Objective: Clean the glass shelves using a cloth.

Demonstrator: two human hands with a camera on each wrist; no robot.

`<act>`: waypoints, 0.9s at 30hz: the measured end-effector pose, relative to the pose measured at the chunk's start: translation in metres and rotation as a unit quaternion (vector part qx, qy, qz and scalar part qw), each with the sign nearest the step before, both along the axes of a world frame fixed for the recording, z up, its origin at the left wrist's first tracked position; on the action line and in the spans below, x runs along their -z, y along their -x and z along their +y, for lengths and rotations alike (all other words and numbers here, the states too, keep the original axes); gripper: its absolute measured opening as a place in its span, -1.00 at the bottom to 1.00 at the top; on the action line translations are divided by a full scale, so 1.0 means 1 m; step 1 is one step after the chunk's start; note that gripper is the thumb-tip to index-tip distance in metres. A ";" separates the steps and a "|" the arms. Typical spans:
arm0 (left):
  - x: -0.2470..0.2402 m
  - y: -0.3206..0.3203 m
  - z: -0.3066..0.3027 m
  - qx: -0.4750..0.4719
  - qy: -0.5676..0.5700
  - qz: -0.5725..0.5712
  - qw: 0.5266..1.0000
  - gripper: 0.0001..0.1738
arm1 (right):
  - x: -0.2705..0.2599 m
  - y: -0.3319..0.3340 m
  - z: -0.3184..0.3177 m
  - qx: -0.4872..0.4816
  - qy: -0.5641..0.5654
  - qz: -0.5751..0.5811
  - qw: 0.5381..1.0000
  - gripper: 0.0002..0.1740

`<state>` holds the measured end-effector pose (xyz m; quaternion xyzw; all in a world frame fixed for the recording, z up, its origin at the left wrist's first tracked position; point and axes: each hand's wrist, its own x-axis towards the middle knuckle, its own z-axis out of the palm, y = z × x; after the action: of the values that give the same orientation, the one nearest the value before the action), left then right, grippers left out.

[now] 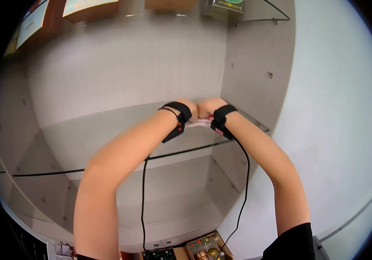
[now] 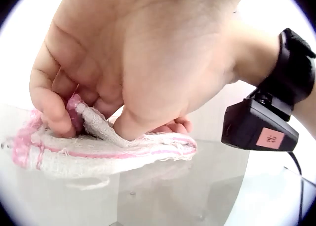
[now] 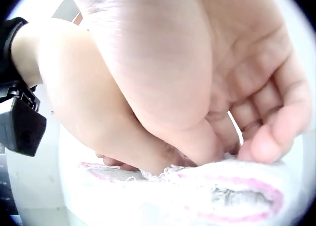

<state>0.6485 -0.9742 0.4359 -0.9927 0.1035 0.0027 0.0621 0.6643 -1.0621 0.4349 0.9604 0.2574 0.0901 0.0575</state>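
Both hands are close together over a glass shelf, working on a folded white cloth (image 1: 200, 123) with pink stripes and loose threads. My left hand (image 1: 189, 109) grips it, and the left wrist view shows curled fingers (image 2: 55, 115) and the thumb pressing into the folds of the cloth (image 2: 103, 159). Beside it, my right hand (image 1: 210, 106) holds the cloth from the other side. In the right wrist view its thumb and bent fingers (image 3: 269, 146) meet the cloth's top edge (image 3: 232, 179), above an open fold. Each hand partly hides the other.
The glass shelf (image 1: 108, 143) has a dark front edge. Boxes (image 1: 91, 9) stand on the shelf above, with a green-topped tin (image 1: 223, 8) on the right. A white wall (image 1: 337, 108) lies to the right. Below are boxes of bottles (image 1: 210, 248). Black cables (image 1: 143, 203) hang from the wrists.
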 end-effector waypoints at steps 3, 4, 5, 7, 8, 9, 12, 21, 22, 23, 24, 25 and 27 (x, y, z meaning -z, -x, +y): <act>-0.004 0.021 -0.011 0.005 -0.011 0.009 1.000 -0.89 | 0.004 0.003 -0.011 -0.033 0.006 -0.042 0.999 -0.85; -0.003 0.021 -0.015 -0.003 -0.013 0.022 1.000 -0.89 | 0.004 0.004 -0.015 -0.050 0.033 -0.068 0.996 -0.87; -0.002 0.022 -0.017 0.006 -0.013 0.030 0.999 -0.90 | 0.002 0.005 -0.021 -0.035 0.049 -0.040 0.997 -0.85; -0.007 0.036 -0.029 0.007 -0.022 0.046 0.999 -0.90 | -0.009 0.022 -0.030 0.011 0.045 0.023 0.999 -0.83; -0.007 0.039 -0.033 0.008 -0.025 0.043 0.999 -0.88 | -0.012 0.030 -0.034 0.041 0.025 0.059 0.997 -0.83; -0.010 0.047 -0.040 0.015 -0.042 0.039 0.998 -0.87 | -0.012 0.034 -0.038 0.055 0.022 0.067 0.996 -0.83; -0.014 0.068 -0.051 0.059 -0.070 0.011 0.996 -0.84 | -0.012 0.040 -0.046 0.096 0.039 0.095 0.990 -0.84; -0.015 0.061 -0.055 0.041 -0.070 -0.004 0.997 -0.80 | -0.013 0.017 -0.044 0.118 0.078 0.098 0.985 -0.78; -0.013 0.051 -0.055 0.037 -0.072 -0.001 0.997 -0.79 | -0.013 0.018 -0.044 0.111 0.077 0.077 0.988 -0.80; -0.012 0.041 -0.054 0.042 -0.066 0.000 0.997 -0.79 | -0.011 0.013 -0.045 0.093 0.059 0.068 0.992 -0.81; -0.011 0.031 -0.052 0.045 -0.060 0.001 0.997 -0.79 | -0.008 0.005 -0.046 0.073 0.041 0.058 0.995 -0.82; -0.010 0.023 -0.050 0.045 -0.061 -0.004 0.997 -0.80 | -0.004 -0.001 -0.047 0.059 0.023 0.022 0.998 -0.81; -0.012 0.013 -0.055 0.030 -0.045 -0.011 0.998 -0.78 | 0.000 -0.011 -0.053 0.045 -0.007 -0.014 0.999 -0.79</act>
<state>0.6355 -1.0296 0.4480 -0.9852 0.1327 -0.0057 0.1084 0.6756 -1.1155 0.4347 0.9700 0.2126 0.1024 0.0585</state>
